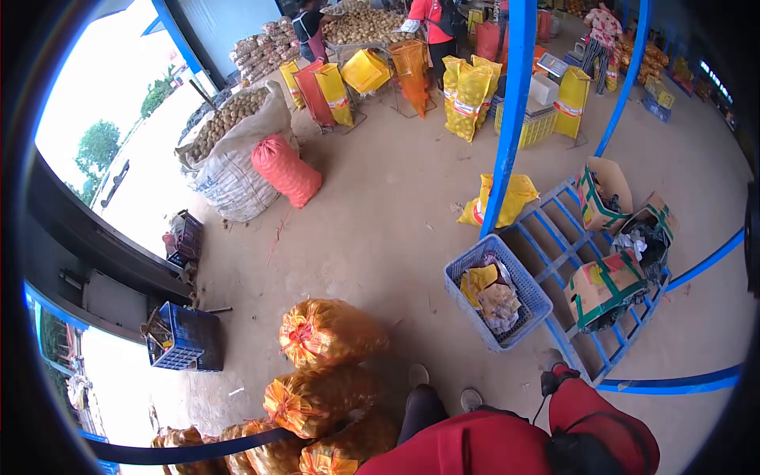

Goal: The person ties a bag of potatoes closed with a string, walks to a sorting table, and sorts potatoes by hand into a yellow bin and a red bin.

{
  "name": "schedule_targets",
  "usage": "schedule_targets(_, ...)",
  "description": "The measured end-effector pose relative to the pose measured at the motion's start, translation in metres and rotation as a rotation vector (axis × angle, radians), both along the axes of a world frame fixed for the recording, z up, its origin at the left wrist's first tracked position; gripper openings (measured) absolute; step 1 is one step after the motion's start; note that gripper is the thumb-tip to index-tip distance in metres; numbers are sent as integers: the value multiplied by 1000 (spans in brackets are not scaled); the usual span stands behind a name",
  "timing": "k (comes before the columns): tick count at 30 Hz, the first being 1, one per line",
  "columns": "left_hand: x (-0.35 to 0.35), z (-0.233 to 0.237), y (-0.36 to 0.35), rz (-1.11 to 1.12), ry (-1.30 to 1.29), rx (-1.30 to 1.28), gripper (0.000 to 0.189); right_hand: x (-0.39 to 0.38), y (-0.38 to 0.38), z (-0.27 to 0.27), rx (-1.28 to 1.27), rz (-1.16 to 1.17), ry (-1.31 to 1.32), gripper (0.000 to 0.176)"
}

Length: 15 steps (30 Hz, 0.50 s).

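My right hand [552,362], in a grey glove below a red sleeve, hangs low at my right side. It is near the lower corner of a blue metal frame [560,336] lying on the floor. Its fingers are too small and blurred to make out, so I cannot tell whether they hold anything. A grey-blue plastic crate [522,332] with crumpled bags and scraps stands just beyond the hand. To its right, cardboard boxes [606,289] with dark plastic inside rest on the frame. My left hand is out of view.
Filled orange mesh sacks [340,332] are piled left of my feet. A blue post [507,150] rises ahead beside a yellow bag [514,194]. A pink sack [285,170] leans on a large white bulk bag [229,178]. People work among sacks at the back.
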<state>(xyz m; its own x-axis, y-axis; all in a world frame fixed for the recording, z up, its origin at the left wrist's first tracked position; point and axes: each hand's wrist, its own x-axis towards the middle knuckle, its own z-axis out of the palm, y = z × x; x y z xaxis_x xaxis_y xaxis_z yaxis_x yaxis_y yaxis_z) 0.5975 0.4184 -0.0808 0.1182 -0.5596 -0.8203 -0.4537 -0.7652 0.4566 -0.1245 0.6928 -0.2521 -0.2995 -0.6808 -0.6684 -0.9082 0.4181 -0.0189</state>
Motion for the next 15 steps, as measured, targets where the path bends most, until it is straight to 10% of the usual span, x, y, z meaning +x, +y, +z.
schedule_targets(1,-8,-2,-25,-8,25,6,57,29,-58,-7,-93,114,-129,21)
schedule_targets(2,-14,-5,-48,-16,50,19,55,71,-133,35,-125,-751,-409,22)
schedule_targets(3,-20,-9,-74,-24,76,34,54,110,-185,68,-311,-863,-523,24)
schedule_targets(6,-27,-15,-155,-91,152,95,51,173,-313,221,-327,-345,-462,35)
schedule_targets(10,-8,-44,-289,-513,621,91,47,156,-379,199,-512,-424,-816,30)
schedule_targets(12,-95,-21,-376,-358,287,67,15,128,-392,213,-494,-481,-569,32)
schedule_targets(15,-203,-68,-503,-861,-131,-213,39,78,-431,218,-408,-577,-424,34)
